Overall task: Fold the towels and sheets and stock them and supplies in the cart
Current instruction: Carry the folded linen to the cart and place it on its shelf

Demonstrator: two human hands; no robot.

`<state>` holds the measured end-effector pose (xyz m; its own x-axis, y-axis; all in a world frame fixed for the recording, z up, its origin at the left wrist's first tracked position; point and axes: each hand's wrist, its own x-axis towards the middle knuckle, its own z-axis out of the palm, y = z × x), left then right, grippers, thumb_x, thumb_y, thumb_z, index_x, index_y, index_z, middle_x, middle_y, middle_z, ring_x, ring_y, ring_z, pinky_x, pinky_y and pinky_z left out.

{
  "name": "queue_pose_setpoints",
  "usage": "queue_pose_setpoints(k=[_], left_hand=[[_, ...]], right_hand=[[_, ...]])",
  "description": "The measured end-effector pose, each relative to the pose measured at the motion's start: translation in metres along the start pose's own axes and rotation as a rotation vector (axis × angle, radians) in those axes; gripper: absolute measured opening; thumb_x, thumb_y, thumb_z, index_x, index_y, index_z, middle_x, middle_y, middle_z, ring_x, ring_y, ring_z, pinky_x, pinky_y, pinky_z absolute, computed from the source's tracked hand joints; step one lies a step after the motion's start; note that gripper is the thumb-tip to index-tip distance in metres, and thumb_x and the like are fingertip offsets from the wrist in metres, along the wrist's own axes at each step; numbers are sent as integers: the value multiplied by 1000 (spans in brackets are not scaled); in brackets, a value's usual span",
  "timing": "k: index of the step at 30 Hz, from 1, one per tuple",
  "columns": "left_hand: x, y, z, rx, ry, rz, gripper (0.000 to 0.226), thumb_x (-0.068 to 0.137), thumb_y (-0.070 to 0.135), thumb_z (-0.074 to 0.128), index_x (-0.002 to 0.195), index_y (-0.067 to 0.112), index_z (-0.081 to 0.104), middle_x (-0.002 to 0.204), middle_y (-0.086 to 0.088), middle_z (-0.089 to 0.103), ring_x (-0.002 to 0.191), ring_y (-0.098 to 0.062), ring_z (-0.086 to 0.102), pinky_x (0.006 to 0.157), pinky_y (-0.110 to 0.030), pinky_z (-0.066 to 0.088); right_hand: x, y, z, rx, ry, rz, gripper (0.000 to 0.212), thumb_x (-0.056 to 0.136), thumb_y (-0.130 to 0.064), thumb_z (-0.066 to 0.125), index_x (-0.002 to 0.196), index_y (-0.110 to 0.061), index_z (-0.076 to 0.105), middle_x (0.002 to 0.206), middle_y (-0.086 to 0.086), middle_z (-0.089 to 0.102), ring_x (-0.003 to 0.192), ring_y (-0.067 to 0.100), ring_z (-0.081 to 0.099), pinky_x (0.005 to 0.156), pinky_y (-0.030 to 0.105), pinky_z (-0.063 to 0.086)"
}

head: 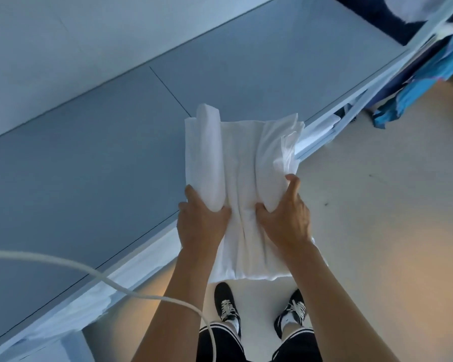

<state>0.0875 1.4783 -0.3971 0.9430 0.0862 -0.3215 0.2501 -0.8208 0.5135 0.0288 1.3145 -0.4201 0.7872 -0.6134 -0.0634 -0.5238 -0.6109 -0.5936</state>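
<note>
a folded white cloth sheet (246, 173) is clutched by both grips, left hand (202, 220) and right hand (285, 218); loose layers at 1 o'clock could be shaken open.

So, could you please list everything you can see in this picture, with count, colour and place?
folded white cloth: one, white, held over the table's near edge, far end above the tabletop
table: one, grey-blue top with a pale rim, left and centre
white linen under the table: some, white, count unclear, below the rim at right
blue fabric: some, bright blue, hanging at the upper right
dark bin or bag: one, dark navy, top right, white cloth inside
cable: one, white, crossing the lower left
floor: pale beige, right and bottom
shoes: two, black with white laces, bottom centre
left hand: grips the cloth's left fold
right hand: grips the cloth's right fold
</note>
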Motion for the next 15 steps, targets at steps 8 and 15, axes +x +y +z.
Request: queue_pose_setpoints(k=[8, 15], left_hand=[[-60, 110, 47, 51, -32, 214, 89, 74, 43, 76, 143, 14, 30, 112, -15, 55, 100, -40, 59, 84, -43, 49], [-147, 211, 108, 50, -121, 402, 88, 74, 47, 75, 144, 15, 31, 113, -12, 55, 100, -38, 59, 84, -41, 47]], right_hand=[[5, 84, -100, 32, 193, 156, 69, 73, -38, 68, 129, -25, 29, 90, 4, 62, 79, 37, 61, 70, 37, 41], [1, 182, -208, 35, 393, 299, 73, 71, -37, 71, 128, -24, 28, 89, 1, 61, 78, 37, 61, 70, 37, 39]])
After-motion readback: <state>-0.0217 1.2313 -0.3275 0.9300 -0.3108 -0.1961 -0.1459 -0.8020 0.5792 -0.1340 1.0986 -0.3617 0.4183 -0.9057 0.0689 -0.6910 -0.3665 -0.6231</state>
